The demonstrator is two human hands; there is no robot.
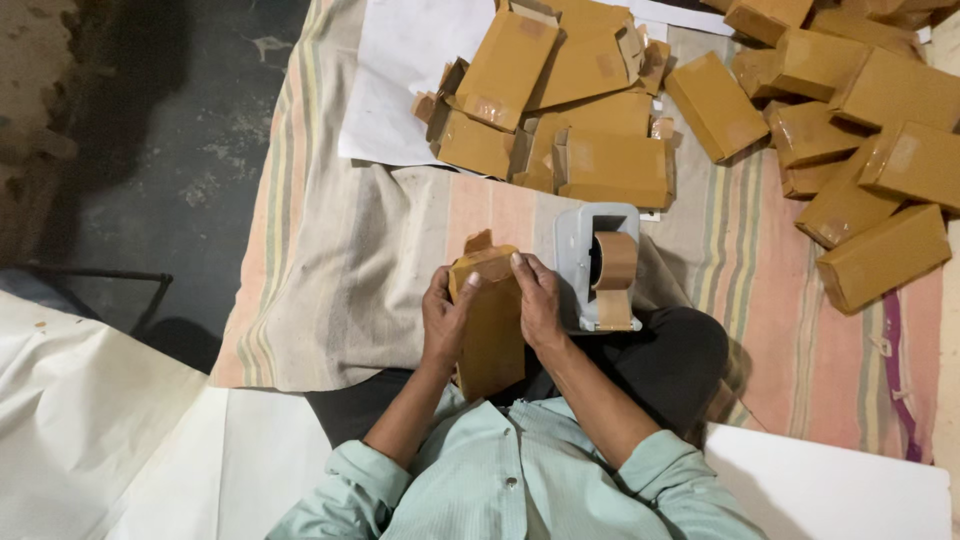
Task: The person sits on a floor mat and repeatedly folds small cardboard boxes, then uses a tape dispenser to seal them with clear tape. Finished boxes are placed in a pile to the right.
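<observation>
Cardboard box [490,325] clasped upright between both hands [492,310].

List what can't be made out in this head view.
- Box contents: closed cardboard hides them; lower end sits behind the left hand and right hand.
- Tape dispenser blade: hidden behind the brown tape roll.
- Box pile: cut off by the top and right edges, so no full count.
- White sheet: partly covered by boxes, cut by the top edge.
- Floor at left: too dark for detail.
</observation>
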